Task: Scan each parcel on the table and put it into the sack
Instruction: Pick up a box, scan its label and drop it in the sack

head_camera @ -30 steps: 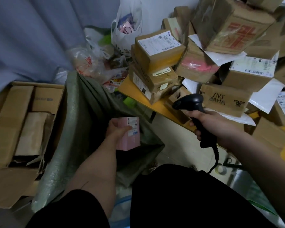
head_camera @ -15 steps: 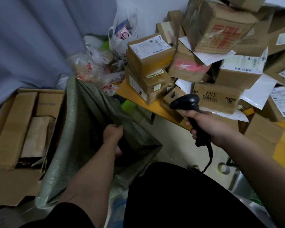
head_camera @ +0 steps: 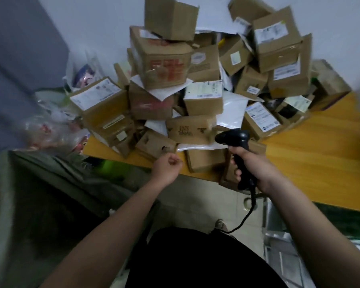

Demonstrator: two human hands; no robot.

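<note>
The right hand's fingers wrap the handle of a black barcode scanner, handle upright, head pointing left at the parcel pile heaped along the bench's far edge. The left hand hangs at the near edge, fingers curled on nothing. The green sack gapes left of the bench.

Orange wooden table carries heaped brown cardboard parcels w/ white plastic mailers, piled against table's far-left edge.
</note>
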